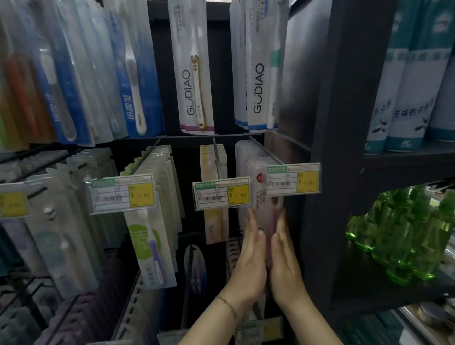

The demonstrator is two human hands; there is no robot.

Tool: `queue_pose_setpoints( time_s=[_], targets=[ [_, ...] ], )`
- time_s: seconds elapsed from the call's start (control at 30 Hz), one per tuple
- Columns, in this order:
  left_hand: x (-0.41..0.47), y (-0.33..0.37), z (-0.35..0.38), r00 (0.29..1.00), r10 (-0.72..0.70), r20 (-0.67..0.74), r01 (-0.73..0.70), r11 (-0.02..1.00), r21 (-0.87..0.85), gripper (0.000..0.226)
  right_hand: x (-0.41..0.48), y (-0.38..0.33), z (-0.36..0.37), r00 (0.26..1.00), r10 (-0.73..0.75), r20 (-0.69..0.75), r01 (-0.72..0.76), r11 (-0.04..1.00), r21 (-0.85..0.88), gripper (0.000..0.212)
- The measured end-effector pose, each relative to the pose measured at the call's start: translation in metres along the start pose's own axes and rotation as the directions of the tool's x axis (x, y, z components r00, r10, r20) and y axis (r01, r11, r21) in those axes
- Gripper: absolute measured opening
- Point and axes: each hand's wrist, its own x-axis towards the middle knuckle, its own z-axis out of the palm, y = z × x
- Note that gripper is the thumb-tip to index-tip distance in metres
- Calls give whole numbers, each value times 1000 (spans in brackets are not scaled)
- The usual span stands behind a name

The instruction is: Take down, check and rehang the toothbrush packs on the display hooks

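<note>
Left hand [250, 255] and right hand [283, 255]: both flat, fingers straight, palms facing each other, nothing curled or pinched. They sandwich the lower part of the toothbrush packs [266, 214] from either side, directly below the price tag [293, 179]. Fingertips are blurred, so I can't tell how firm the contact is. The packs hang as a stack on the hook [262, 150], which runs up and back behind the price tag; the front pack's top is tucked behind the tag's left end. Left of the tag is a hook of yellow packs [211, 157], close but apart. Right of the tag, the black upright [324, 137] sits just beside the right hand. The green bottles [400, 235] are lower right of the tag, well clear. My read: this is squaring the stack, either before a pack comes off or after one went back on; I can't say which. To do it well, keep the palms parallel and squeeze evenly so the edges line up. Don't push upward, or the packs will ride up the hook and tilt the tag. If taking one down next, pinch the front pack alone, slide it forward along the wire and clear the tag before lowering it. Little room on the upright side, so work from the left.
</note>
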Motion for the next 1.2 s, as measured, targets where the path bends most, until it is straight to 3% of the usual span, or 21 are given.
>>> queue_pose_setpoints(
  time_s=[0.33, 0.67, 0.83, 1.0, 1.2],
  targets=[
    [8, -3, -8, 1000, 19, -15, -19, 1000, -7, 42, 14, 16, 8, 999, -30, -36, 26, 993, -115, 62],
    [-4, 2, -11, 1000, 9, 21, -8, 1000, -29, 56, 4, 2, 8, 998, 26, -56, -27, 1000, -11, 59],
    [-15, 3, -19, 1000, 11, -15, -11, 1000, 3, 59, -9, -3, 6, 994, 24, -103, -34, 995, -97, 59],
    [-29, -6, -40, 990, -53, -131, 92, 946, 310, 50, -26, -2, -3, 991, 94, -95, -121, 932, -341, 54],
    [-54, -11, -64, 994, -26, -105, 91, 717, 692, 38, -45, 1, 0, 998, 25, -55, -54, 779, -625, 45]
  ],
)
